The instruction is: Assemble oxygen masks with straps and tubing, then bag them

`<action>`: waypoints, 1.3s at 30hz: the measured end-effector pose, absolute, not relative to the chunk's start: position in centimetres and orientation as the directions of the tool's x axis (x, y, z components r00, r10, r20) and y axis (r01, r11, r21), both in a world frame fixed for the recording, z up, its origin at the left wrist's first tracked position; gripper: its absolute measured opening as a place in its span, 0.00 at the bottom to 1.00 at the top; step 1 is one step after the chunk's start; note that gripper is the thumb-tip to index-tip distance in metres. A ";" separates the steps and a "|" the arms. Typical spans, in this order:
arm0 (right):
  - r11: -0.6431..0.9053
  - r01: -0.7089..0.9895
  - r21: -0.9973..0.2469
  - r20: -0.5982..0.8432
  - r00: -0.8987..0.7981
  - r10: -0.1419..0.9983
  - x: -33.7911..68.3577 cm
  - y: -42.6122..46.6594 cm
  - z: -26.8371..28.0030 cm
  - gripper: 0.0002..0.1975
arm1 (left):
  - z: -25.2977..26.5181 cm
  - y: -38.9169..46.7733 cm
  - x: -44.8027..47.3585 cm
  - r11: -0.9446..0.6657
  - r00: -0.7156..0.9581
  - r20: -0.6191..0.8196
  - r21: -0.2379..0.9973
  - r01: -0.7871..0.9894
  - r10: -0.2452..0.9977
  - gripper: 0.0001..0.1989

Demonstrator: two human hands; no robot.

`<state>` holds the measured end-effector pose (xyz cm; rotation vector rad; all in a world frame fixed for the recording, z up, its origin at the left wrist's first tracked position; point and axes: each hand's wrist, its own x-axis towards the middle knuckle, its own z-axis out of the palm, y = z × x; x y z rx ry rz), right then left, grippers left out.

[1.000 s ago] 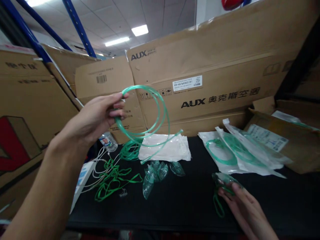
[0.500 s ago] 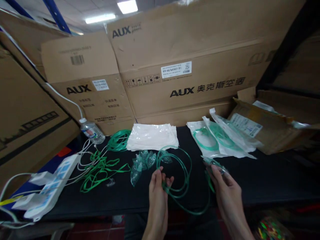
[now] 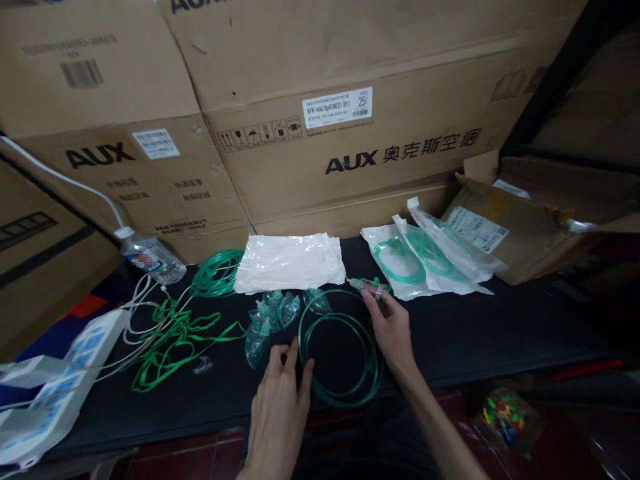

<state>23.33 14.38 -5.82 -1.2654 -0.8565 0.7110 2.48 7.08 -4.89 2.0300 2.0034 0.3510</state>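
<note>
A green tube (image 3: 367, 393) lies in a loose coil on the black table. By the coil's left edge is my left hand (image 3: 280, 397), thumb and fingers apart; I cannot tell whether its fingertips touch the tube. My right hand (image 3: 393, 333) pinches a small clear-and-green plastic fitting (image 3: 361, 285) above the coil's upper right side; the fingers hide part of it. Several clear green plastic masks (image 3: 270, 317) sit together just beyond my left hand. Behind them is a stack of white plastic packets (image 3: 290, 263).
Packets with green tubing (image 3: 400, 263) lean by an open carton (image 3: 493, 220) at right. On the left are coiled green tubing (image 3: 215, 273), tangled green straps (image 3: 173, 340), a plastic bottle (image 3: 153, 257) and a power strip (image 3: 75, 380). Large cardboard panels (image 3: 280, 180) stand behind.
My left hand has let go of the tube coil, which now rests on the table. My right hand has moved left and away from me with the fitting. The view has tilted down.
</note>
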 end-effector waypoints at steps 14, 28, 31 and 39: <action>0.066 -0.236 -0.970 -0.127 0.712 0.691 24.9 5.0 -7.7 0.15 | -6.4 9.8 2.7 -0.166 0.049 0.192 0.662 0.731 0.980 0.22; 0.132 -0.241 -0.962 -0.088 0.725 0.684 23.9 9.0 -8.4 0.18 | -5.4 10.0 3.9 -0.244 0.149 0.245 0.421 0.874 0.958 0.21; 0.119 -0.229 -0.966 -0.092 0.738 0.669 24.0 9.2 -8.4 0.18 | -4.6 9.9 5.6 -0.359 0.192 0.348 0.517 0.777 0.918 0.17; 0.218 -0.240 -0.946 -0.068 0.804 0.590 25.8 7.6 -6.0 0.13 | -2.4 11.9 15.0 -0.413 0.414 0.139 0.579 0.703 0.900 0.06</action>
